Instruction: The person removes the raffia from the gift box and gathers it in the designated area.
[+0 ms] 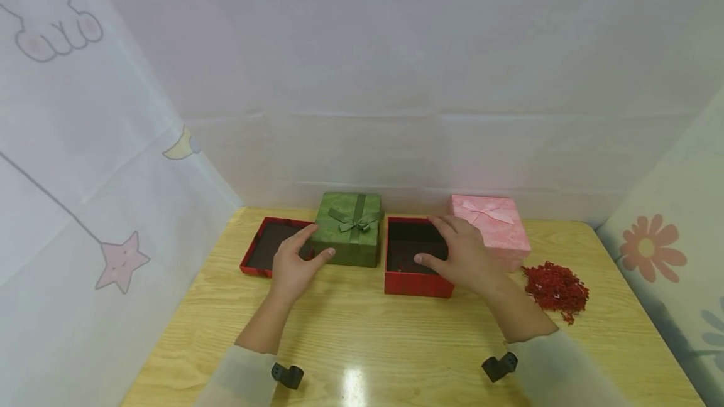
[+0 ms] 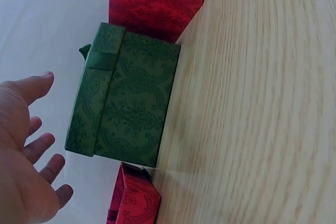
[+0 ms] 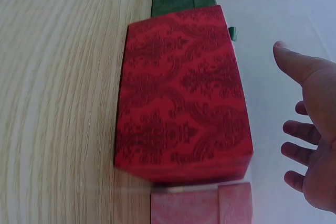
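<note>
My left hand (image 1: 294, 272) hovers with spread, relaxed fingers between the red lid (image 1: 260, 272) and the green gift box (image 1: 347, 256). In the left wrist view its fingers stand apart from the green box's (image 2: 139, 98) patterned side. The green box is closed, with a ribbon bow on top. Over the right side of the open red box (image 1: 418, 284) is my right hand (image 1: 466, 253), fingers loosely bent and holding nothing. The red box's dark inside shows a few tiny red bits. In the right wrist view, that hand (image 3: 320, 129) is apart from the red box (image 3: 184, 93).
A closed pink gift box (image 1: 498, 228) with a bow stands behind my right hand. To its right lies a heap of red shredded paper (image 1: 557, 291) on the wooden table (image 1: 339, 331). White curtains (image 1: 351, 112) hang behind and at both sides.
</note>
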`<action>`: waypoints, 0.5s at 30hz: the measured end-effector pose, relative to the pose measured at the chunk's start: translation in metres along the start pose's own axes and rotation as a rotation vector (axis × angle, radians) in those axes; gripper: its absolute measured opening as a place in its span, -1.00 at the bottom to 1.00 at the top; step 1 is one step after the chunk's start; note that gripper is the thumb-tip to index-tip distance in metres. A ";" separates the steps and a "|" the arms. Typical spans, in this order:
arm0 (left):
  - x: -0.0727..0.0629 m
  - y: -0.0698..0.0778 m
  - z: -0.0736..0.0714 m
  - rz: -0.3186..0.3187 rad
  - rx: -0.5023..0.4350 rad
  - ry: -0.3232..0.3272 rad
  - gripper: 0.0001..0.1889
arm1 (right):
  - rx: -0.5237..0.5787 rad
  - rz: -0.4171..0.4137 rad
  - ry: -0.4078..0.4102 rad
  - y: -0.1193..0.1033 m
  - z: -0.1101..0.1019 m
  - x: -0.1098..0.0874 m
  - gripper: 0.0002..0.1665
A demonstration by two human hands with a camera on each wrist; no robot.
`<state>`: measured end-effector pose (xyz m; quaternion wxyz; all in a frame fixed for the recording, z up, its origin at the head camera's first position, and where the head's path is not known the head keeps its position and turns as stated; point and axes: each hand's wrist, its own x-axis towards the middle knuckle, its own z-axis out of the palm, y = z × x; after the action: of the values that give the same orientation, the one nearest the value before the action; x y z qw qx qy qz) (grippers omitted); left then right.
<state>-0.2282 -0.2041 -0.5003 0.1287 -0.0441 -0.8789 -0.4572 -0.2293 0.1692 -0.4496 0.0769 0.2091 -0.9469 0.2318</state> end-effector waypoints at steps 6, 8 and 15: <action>0.003 -0.006 -0.003 -0.022 0.025 -0.006 -0.20 | 0.001 -0.008 -0.043 -0.019 0.009 0.015 0.12; 0.004 -0.007 -0.004 -0.036 0.033 -0.012 -0.19 | -0.005 -0.019 -0.053 -0.024 0.013 0.020 0.12; 0.007 -0.010 -0.007 -0.075 0.040 -0.044 -0.14 | -0.028 -0.054 -0.085 -0.038 0.027 0.040 0.12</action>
<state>-0.2356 -0.2157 -0.5028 0.0927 -0.0184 -0.8915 -0.4430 -0.2502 0.1118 -0.4488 0.0458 0.2431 -0.9465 0.2071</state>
